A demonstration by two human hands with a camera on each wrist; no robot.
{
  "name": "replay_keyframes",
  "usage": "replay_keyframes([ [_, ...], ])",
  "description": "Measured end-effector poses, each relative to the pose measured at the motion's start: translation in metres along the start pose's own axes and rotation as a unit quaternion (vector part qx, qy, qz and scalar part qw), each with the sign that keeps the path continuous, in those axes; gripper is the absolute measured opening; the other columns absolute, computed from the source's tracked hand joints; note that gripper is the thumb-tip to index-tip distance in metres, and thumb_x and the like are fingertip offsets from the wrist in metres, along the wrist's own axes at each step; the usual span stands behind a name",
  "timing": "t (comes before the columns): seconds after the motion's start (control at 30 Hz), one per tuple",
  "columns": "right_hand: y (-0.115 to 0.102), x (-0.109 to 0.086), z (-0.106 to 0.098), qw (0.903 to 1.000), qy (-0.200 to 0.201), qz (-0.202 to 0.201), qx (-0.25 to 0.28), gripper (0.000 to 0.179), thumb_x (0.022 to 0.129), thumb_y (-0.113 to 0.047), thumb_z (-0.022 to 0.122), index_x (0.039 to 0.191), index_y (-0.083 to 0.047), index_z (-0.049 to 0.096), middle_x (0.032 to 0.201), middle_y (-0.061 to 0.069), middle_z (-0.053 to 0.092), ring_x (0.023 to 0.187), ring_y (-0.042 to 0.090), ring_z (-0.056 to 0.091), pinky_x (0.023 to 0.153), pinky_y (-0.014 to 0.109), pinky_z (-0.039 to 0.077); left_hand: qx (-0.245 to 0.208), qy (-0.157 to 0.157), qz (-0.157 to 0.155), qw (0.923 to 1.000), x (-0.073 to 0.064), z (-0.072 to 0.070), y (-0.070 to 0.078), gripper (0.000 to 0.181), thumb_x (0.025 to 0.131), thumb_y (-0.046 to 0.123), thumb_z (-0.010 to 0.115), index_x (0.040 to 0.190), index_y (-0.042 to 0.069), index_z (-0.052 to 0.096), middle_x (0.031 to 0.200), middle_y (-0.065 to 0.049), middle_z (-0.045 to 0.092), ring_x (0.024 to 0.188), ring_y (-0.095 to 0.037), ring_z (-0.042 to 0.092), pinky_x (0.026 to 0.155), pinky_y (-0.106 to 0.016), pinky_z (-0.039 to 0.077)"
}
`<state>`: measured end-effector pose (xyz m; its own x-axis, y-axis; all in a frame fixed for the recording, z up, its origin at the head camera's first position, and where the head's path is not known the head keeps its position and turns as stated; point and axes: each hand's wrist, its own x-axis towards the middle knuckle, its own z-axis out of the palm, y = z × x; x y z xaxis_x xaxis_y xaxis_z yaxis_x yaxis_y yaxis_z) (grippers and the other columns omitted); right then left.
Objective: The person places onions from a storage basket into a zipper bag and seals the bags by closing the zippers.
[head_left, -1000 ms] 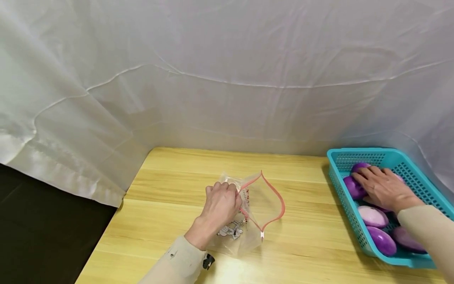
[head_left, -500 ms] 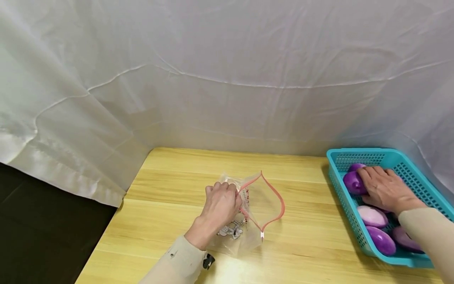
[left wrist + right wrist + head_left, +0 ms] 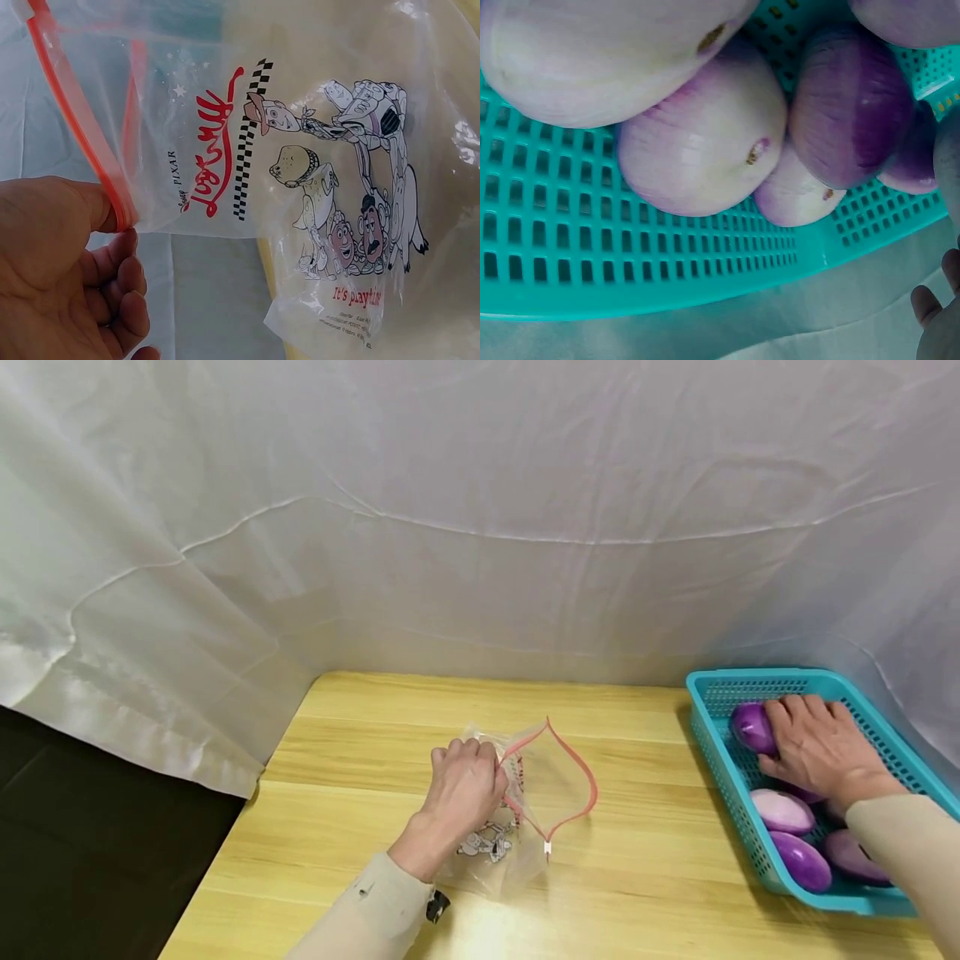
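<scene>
My left hand (image 3: 465, 785) pinches the rim of a clear zipper bag (image 3: 562, 789) between thumb and fingers. The bag's mouth gapes, edged by a red zip strip (image 3: 79, 112), and cartoon figures are printed on its side. My right hand (image 3: 821, 747) reaches down into the blue-green basket (image 3: 716, 785), fingers bent over its contents. A glossy purple eggplant (image 3: 753, 727) lies right beside those fingers. In the right wrist view, a pale eggplant (image 3: 949, 161) is cut off at the edge near the fingertips; I cannot tell whether the hand grips one.
Several more eggplants, such as a white-and-purple one (image 3: 782, 812) and a purple one (image 3: 801, 862), lie nearer in the basket. The wooden table (image 3: 360, 735) runs up to a pale cloth (image 3: 480, 593) hung behind it. A dark area (image 3: 97, 835) borders its left side.
My right hand has shifted slightly to the right and farther in; the purple eggplants beside it have shifted, with one now showing instead of two. My left hand keeps its pinch on the zipper bag.
</scene>
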<state>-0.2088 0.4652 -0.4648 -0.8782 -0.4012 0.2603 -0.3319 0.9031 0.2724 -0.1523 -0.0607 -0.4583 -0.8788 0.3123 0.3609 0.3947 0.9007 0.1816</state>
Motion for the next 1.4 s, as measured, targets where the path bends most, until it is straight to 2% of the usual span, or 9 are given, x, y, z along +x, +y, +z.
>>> replay_keyframes([
  [0.27,-0.009,0.006,-0.02,0.9988,0.014,0.041,0.025,0.08,0.076,-0.049,0.085,0.119,0.005,0.045,0.112,0.032,0.051,0.105,0.054,0.047,0.08,0.064,0.038,0.047,0.05,0.052,0.9963,0.0,0.003,-0.001,0.028,0.092,0.019,0.068,0.072,0.015,0.05,0.069,0.002,0.046,0.069,-0.021,0.044,0.07,-0.034,0.034],
  [0.47,-0.023,0.012,-0.038,0.998,0.038,0.039,0.033,0.083,0.076,-0.049,0.085,0.124,0.006,0.045,0.116,0.033,0.051,0.108,0.055,0.045,0.082,0.066,0.038,0.075,0.081,0.07,0.9915,0.0,0.003,-0.001,0.024,0.088,0.018,0.069,0.071,0.012,0.053,0.068,0.0,0.047,0.067,-0.022,0.046,0.066,-0.033,0.036],
  [0.6,-0.036,0.019,-0.049,0.9961,0.073,0.029,0.039,0.084,0.077,-0.051,0.081,0.125,0.008,0.045,0.117,0.033,0.05,0.109,0.055,0.044,0.084,0.067,0.037,0.08,0.103,0.078,0.9884,0.001,0.002,-0.001,0.023,0.086,0.017,0.068,0.07,0.012,0.053,0.067,-0.001,0.048,0.065,-0.023,0.047,0.063,-0.033,0.034],
  [0.73,-0.055,0.026,-0.061,0.9914,0.124,0.01,0.042,0.093,0.09,-0.078,0.05,0.124,0.008,0.047,0.113,0.032,0.051,0.106,0.054,0.046,0.082,0.066,0.038,0.081,0.111,0.081,0.9871,0.002,0.002,-0.001,0.023,0.085,0.015,0.069,0.069,0.013,0.052,0.066,-0.001,0.049,0.064,-0.023,0.047,0.062,-0.032,0.032],
  [0.8,-0.067,0.032,-0.067,0.9871,0.155,-0.004,0.039,0.099,0.093,-0.083,0.028,0.123,0.009,0.048,0.111,0.032,0.052,0.103,0.054,0.048,0.08,0.065,0.038,0.082,0.106,0.08,0.9877,0.002,0.001,-0.002,0.023,0.085,0.016,0.069,0.07,0.013,0.053,0.066,-0.001,0.049,0.065,-0.023,0.048,0.063,-0.032,0.032],
  [0.87,-0.081,0.038,-0.073,0.9818,0.185,-0.019,0.038,0.101,0.094,-0.083,0.019,0.122,0.009,0.049,0.109,0.031,0.053,0.1,0.054,0.049,0.079,0.065,0.039,0.083,0.095,0.076,0.989,0.003,0.0,-0.002,0.023,0.086,0.016,0.069,0.07,0.013,0.053,0.067,0.0,0.049,0.066,-0.023,0.048,0.063,-0.032,0.032],
  [1.0,-0.111,0.051,-0.086,0.9713,0.227,-0.054,0.046,0.088,0.093,-0.073,0.036,0.12,0.009,0.052,0.107,0.029,0.054,0.096,0.053,0.051,0.078,0.063,0.04,0.086,0.069,0.063,0.9919,0.003,-0.003,-0.003,0.023,0.088,0.018,0.069,0.071,0.014,0.054,0.068,0.001,0.049,0.067,-0.022,0.047,0.065,-0.032,0.032],
  [1.17,-0.156,0.065,-0.103,0.965,0.24,-0.081,0.069,0.077,0.089,-0.062,0.046,0.122,0.007,0.056,0.109,0.027,0.057,0.096,0.051,0.054,0.081,0.063,0.043,0.077,0.063,0.053,0.9937,0.002,-0.006,-0.005,0.025,0.089,0.017,0.069,0.07,0.014,0.052,0.066,0.001,0.048,0.066,-0.022,0.044,0.064,-0.032,0.033],
  [1.4,-0.209,0.079,-0.118,0.9566,0.24,-0.137,0.093,0.075,0.082,-0.054,0.059,0.128,0.006,0.056,0.114,0.025,0.058,0.101,0.045,0.057,0.088,0.059,0.045,0.063,0.061,0.045,0.9951,0.003,-0.007,-0.004,0.026,0.09,0.018,0.068,0.07,0.014,0.052,0.066,0.0,0.046,0.065,-0.022,0.042,0.064,-0.033,0.033],
])
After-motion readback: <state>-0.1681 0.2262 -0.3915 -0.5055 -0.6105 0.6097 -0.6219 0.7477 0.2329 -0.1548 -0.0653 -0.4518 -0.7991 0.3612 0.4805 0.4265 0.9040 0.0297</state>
